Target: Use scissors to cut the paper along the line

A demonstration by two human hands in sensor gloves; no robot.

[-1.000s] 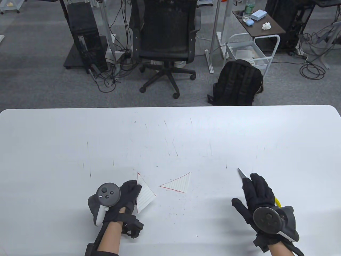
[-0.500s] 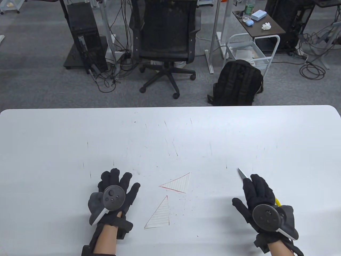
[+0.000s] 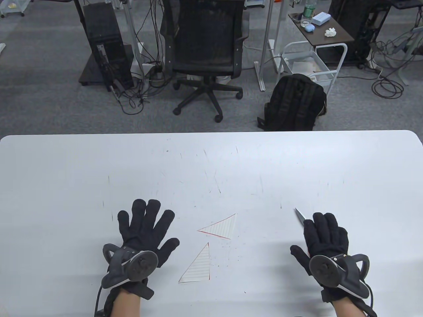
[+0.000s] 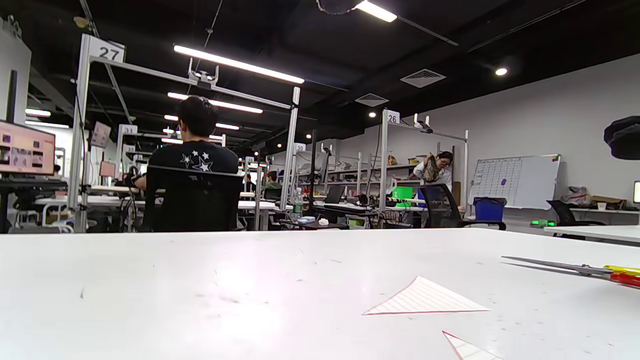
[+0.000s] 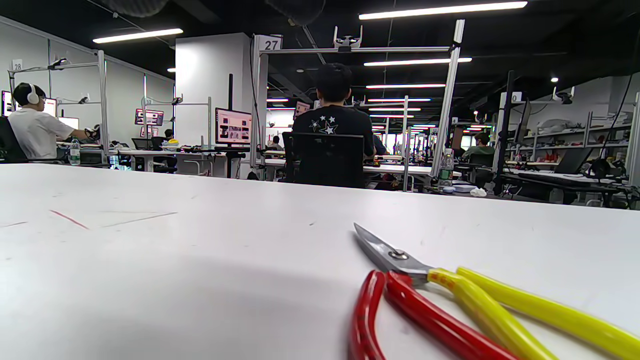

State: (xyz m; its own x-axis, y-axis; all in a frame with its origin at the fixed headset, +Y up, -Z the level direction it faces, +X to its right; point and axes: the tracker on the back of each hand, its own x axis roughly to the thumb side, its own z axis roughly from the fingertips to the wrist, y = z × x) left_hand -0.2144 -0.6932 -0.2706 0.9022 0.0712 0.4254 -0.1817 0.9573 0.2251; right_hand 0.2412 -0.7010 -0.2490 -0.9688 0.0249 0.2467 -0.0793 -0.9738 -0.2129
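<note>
Two cut triangles of lined paper with red-lined edges lie on the white table (image 3: 211,158): one (image 3: 221,226) in the middle, the other (image 3: 198,265) nearer the front edge. My left hand (image 3: 147,226) lies flat and spread, palm down, left of both pieces and holds nothing. My right hand (image 3: 325,232) lies flat over the scissors (image 3: 300,214), whose blade tip sticks out beyond the fingers. In the right wrist view the scissors (image 5: 400,262) lie on the table with red and yellow handles, blades closed, no fingers in the loops. The left wrist view shows both pieces (image 4: 425,302) and the scissors (image 4: 575,267).
Thin pen and cut marks are scattered over the table top. Beyond the far edge stand an office chair (image 3: 206,49), a black backpack (image 3: 294,102) and a computer tower (image 3: 104,43) on the floor.
My left hand let go of the paper piece, which now lies on the table near the front. The hand turned palm down and spread flat. My right hand flattened slightly over the scissors.
</note>
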